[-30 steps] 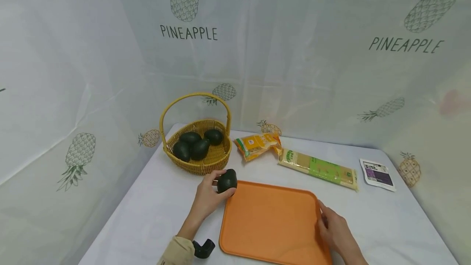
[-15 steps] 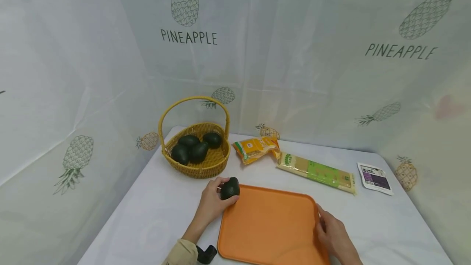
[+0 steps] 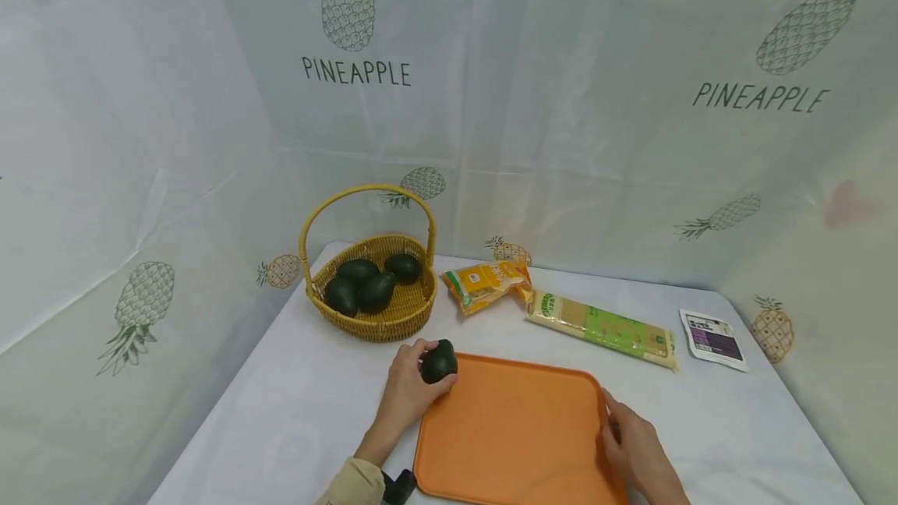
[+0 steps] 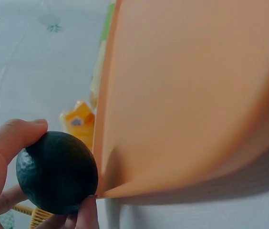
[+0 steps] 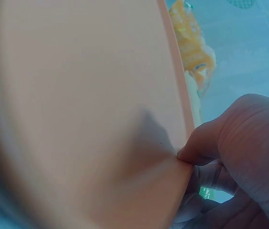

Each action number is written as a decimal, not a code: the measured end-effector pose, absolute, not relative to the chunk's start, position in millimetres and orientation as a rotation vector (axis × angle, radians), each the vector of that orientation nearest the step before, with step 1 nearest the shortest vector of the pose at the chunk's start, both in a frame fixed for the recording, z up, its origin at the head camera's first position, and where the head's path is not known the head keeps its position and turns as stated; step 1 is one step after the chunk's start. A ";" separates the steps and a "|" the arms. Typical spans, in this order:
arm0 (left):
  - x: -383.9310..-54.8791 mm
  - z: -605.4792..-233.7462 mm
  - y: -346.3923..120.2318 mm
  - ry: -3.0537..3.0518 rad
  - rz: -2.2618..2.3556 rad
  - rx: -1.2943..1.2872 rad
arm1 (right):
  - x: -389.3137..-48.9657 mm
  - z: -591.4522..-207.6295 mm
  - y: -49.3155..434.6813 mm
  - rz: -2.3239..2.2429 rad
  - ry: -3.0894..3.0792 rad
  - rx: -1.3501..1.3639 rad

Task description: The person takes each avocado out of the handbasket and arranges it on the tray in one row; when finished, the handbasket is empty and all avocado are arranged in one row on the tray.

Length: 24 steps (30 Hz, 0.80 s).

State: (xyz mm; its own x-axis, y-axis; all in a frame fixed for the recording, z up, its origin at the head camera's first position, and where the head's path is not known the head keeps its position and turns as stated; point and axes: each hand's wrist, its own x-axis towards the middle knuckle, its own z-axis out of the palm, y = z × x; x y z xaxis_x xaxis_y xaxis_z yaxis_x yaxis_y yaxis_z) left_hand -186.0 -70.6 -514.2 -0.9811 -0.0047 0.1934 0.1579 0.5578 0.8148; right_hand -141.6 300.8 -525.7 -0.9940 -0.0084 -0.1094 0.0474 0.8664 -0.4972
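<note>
My left hand (image 3: 410, 384) holds a dark green avocado (image 3: 439, 362) between thumb and fingers. In the head view the avocado overlaps the far left corner of an orange tray (image 3: 519, 427). The left wrist view shows the avocado (image 4: 58, 172) close up, right beside the tray's rim (image 4: 101, 114), with the thumb on one side and fingertips on the other. On the tray's right side, my right hand (image 3: 634, 443) grips the rim; in the right wrist view its thumb (image 5: 203, 143) lies over the edge and the fingers curl beneath.
At the back left stands a yellow wicker basket (image 3: 382, 326) with several avocados (image 3: 376, 292) inside. Behind the tray lie an orange food packet (image 3: 484, 285) and a long green-and-tan packet (image 3: 599, 330). A white-and-purple pouch (image 3: 713, 340) lies farther right. A black object (image 3: 400, 487) sits by the left sleeve.
Since a second ago, my left hand has brought the avocado slightly nearer, onto the tray's corner in view. The last half second shows almost no movement. My right hand keeps its grip.
</note>
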 end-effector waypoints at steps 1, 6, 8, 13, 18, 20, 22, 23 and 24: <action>-185.5 -514.4 -70.0 -2.617 -1.384 -0.127 | -141.6 -525.8 300.6 -0.780 2.937 0.027; -184.3 -515.8 -68.0 -2.629 -1.347 -0.120 | -141.5 -524.8 298.4 -0.778 2.963 0.010; -184.5 -515.9 -67.0 -2.627 -1.352 -0.118 | -141.7 -524.9 298.2 -0.776 2.967 0.005; -185.9 -517.3 -62.3 -2.633 -1.338 -0.100 | -143.3 -525.2 298.9 -0.763 2.961 0.006; -187.6 -518.5 -57.9 -2.640 -1.316 -0.072 | -144.4 -525.8 300.2 -0.747 2.944 0.020; -188.1 -518.7 -56.4 -2.653 -1.318 -0.060 | -144.4 -525.9 300.3 -0.741 2.941 0.027; -188.4 -518.2 -55.2 -2.668 -1.324 -0.055 | -143.9 -525.9 299.8 -0.735 2.942 0.034; -188.7 -517.8 -54.7 -2.676 -1.325 -0.056 | -143.6 -526.2 299.7 -0.738 2.943 0.037; -188.9 -517.4 -54.3 -2.683 -1.320 -0.059 | -143.2 -526.6 299.6 -0.742 2.947 0.036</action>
